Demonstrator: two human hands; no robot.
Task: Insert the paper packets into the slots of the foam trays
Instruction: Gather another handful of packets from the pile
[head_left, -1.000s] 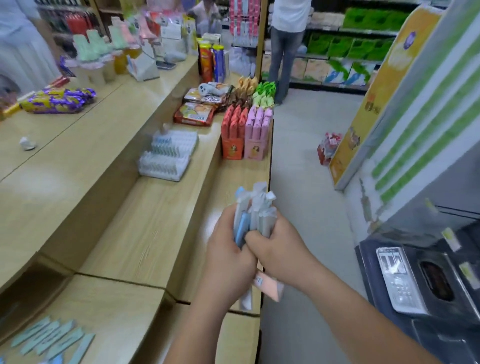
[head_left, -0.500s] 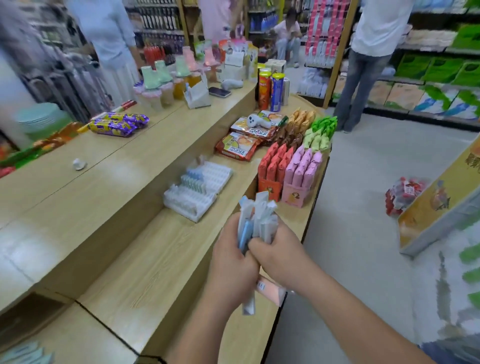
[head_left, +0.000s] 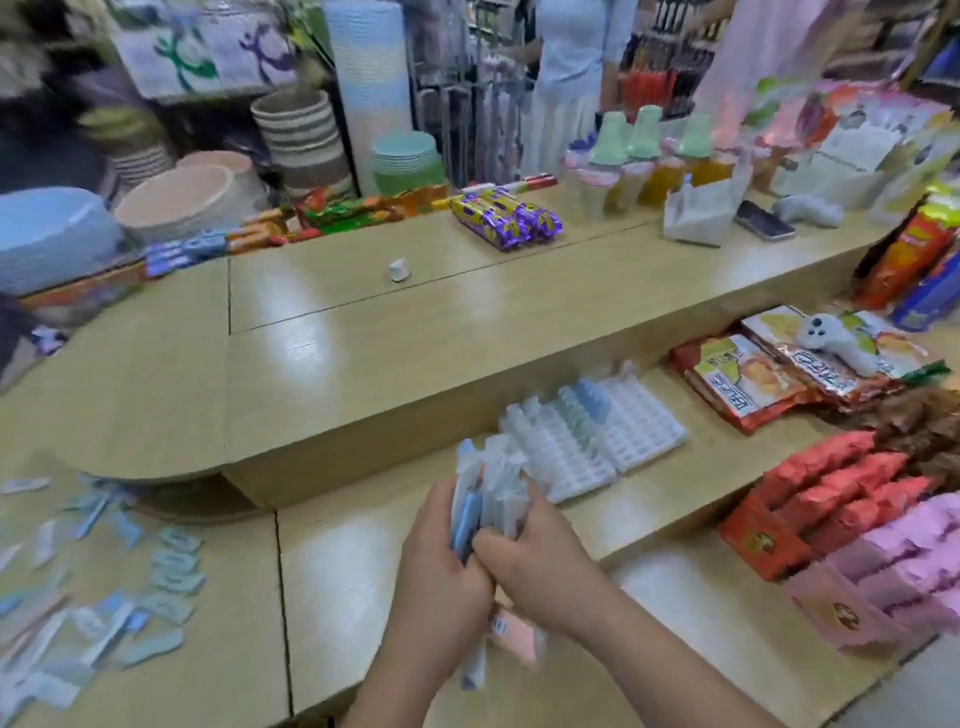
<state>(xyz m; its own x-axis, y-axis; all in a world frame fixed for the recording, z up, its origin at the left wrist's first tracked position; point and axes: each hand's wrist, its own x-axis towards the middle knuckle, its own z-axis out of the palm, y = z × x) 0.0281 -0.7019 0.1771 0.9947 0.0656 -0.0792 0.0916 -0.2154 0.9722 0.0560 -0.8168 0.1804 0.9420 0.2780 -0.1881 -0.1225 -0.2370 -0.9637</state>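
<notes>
We hold a bundle of slim white & blue paper packets (head_left: 488, 493) upright btw both hands, over the pale wooden counter (head_left: 353, 587), near the white slotted foam trays (head_left: 639, 423) but not at them. Fingers of our left hand (head_left: 441, 566) & right hand (head_left: 540, 564) are clamped round the bundle. Risk, we think: the pink packet (head_left: 519, 631) hanging low under the right hand drops if grip loosens; tugging one out could spill the rest.

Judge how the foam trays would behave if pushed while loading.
The foam trays look light for their size, so they would probably slide on the glossy shelf when pushed. Their thin slot walls likely flex or dent under hard pressing.
</notes>
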